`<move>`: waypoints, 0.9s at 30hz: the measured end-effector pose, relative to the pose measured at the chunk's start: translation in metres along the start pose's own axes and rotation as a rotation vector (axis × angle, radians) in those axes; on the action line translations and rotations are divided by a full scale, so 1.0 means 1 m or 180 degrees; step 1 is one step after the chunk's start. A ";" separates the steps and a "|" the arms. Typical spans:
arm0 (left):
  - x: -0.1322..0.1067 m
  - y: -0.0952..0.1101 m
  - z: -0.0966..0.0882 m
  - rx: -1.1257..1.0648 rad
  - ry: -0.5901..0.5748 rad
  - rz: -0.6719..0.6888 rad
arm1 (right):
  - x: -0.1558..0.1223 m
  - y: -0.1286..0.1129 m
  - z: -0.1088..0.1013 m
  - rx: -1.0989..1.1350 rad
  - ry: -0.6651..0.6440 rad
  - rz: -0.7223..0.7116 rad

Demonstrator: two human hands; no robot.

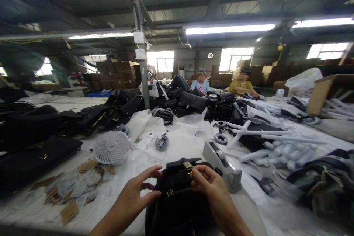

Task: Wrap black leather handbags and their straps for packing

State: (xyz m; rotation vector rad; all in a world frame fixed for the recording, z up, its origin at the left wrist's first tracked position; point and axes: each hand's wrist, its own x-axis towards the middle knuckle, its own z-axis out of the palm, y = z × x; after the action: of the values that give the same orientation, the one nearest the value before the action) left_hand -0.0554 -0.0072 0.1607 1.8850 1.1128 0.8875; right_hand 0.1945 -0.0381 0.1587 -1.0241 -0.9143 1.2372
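A black handbag [179, 210] with gold hardware stands in front of me at the table's near edge. My right hand [211, 184] pinches a small gold fitting at the upper right of the bag, just beside a gold plate [187, 165] on its strap. At the bag's left side is my left hand [141, 188], thumb and fingers curved apart; its fingertips are by the bag's edge, and I cannot tell whether they touch it. A gold clasp [169, 193] shows on the bag between the hands. My hands partly hide the bag's sides.
Behind the bag are a tape dispenser [222, 166] and tape rolls [162, 142]. A white fan [111, 146] and small packets [74, 184] lie left. White rolled tubes [287, 151] lie right. Black bags [190, 101] pile up beyond, near two people [243, 84] working across the table.
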 end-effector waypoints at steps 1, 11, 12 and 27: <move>-0.002 -0.003 0.000 -0.0069 0.0033 -0.0024 | 0.000 0.002 -0.001 -0.0021 0.0007 -0.0016; -0.012 -0.024 0.008 -0.0185 0.0268 -0.0306 | 0.001 0.013 -0.006 -0.0164 0.0228 -0.0064; -0.013 -0.026 0.010 -0.0248 0.0254 -0.0309 | 0.001 0.014 -0.007 -0.0185 0.0240 -0.0081; -0.022 -0.046 0.033 -0.0868 0.0306 -0.0335 | -0.003 0.017 -0.021 -0.1819 0.0705 -0.0602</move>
State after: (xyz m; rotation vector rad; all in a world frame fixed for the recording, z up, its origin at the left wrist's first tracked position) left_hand -0.0528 -0.0205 0.1015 1.5623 1.0776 1.0230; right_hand 0.2094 -0.0432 0.1362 -1.4508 -1.1891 0.6940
